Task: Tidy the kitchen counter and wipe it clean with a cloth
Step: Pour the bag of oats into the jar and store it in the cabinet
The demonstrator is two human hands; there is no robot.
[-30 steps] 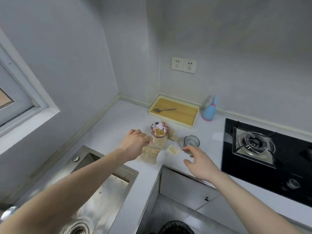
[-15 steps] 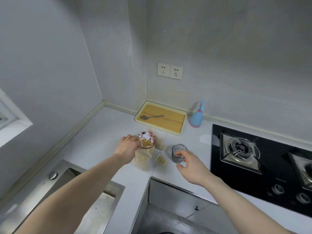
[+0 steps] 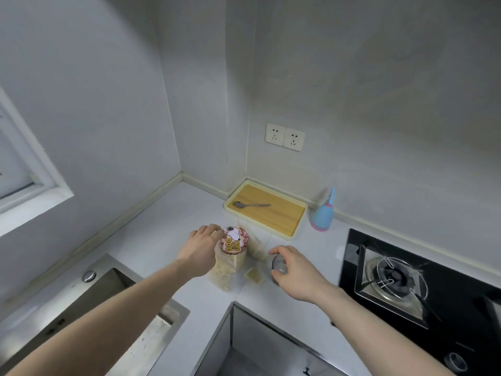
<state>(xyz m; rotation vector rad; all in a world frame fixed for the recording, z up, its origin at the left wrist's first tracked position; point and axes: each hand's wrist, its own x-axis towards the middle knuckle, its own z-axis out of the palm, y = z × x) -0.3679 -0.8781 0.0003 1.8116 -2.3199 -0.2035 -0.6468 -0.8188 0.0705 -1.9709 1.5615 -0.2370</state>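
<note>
Left hand [image 3: 199, 251] grips the tall snack jar [image 3: 230, 260], right hand [image 3: 296, 270] curls round the small glass [image 3: 279, 264]; a hasty lift may topple either onto the worktop [image 3: 162, 234].

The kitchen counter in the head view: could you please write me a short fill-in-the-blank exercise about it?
1. The spoon lies in the ____.
2. The left hand grips the jar with the cartoon ____ lid.
3. The right hand closes on the small ____.
4. The blue bottle stands between the tray and the ____.

Missing words: tray; dog; glass; stove
</note>
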